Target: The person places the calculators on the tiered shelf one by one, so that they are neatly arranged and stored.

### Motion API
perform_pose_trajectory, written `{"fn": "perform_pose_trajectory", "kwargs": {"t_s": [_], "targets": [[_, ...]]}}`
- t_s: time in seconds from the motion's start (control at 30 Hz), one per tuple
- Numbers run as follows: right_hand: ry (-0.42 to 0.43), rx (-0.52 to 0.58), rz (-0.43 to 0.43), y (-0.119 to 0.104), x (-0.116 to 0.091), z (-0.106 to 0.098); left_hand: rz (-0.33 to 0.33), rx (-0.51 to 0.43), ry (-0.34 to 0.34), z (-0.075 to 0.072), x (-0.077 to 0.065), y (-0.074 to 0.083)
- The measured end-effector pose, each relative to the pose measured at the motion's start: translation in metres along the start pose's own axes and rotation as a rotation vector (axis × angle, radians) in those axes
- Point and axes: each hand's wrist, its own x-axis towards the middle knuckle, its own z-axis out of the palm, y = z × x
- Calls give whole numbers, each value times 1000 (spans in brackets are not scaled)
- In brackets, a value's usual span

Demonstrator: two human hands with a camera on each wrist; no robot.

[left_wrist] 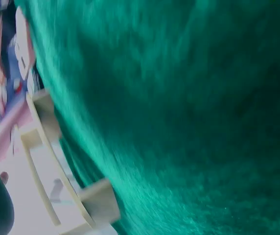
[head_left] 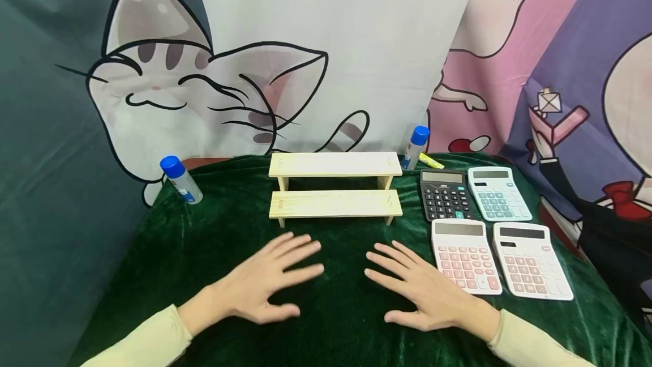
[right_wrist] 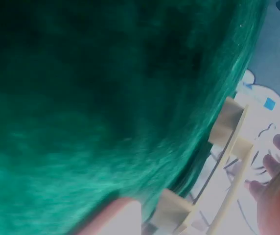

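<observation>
My left hand (head_left: 265, 282) is spread with straight fingers over the green cloth, holding nothing. Opposite it, the right hand (head_left: 428, 293) also has its fingers stretched out and holds nothing. Beyond both hands stands a two-step wooden rack (head_left: 336, 204), its shelves bare. Nearest the right hand lies a white calculator with pink keys (head_left: 466, 256); a second pink-keyed calculator (head_left: 532, 262) is beside it. Behind these lie a black calculator (head_left: 445, 194) and a white one with light blue keys (head_left: 499, 193). In the right wrist view, fingers (right_wrist: 277, 166) show at the right edge.
A blue-capped bottle (head_left: 181, 180) tilts at the table's back left. Another blue-capped bottle (head_left: 415, 148) and a yellow stick (head_left: 430, 161) are right of the rack. Dark green velvet (head_left: 229, 242) covers the table. A printed cartoon curtain (head_left: 356, 44) hangs behind.
</observation>
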Motion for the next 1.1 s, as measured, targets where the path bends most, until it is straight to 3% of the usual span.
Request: {"fn": "perform_pose_trajectory", "kwargs": {"t_s": [0.13,0.37,0.47,0.63,0.73,0.83,0.93,1.1], "targets": [[-9,6,108,5,-9,1,-209,-106,157,-2,-1,-21],[10,-8,297,11,-22,0,-545,-409,438,10,6,-55],[5,11,404,12,-27,-2,-699,-589,568,19,11,-67],[28,18,565,18,-33,-4,-934,-976,812,30,16,-79],[92,23,648,22,-37,-5,-991,-1157,910,36,14,-83],[165,43,743,26,-42,-8,-1015,-1250,928,43,13,-87],[213,93,828,29,-45,-12,-1039,-1268,894,50,11,-91],[256,218,995,28,-47,-18,-992,-1207,831,60,9,-96]]}}
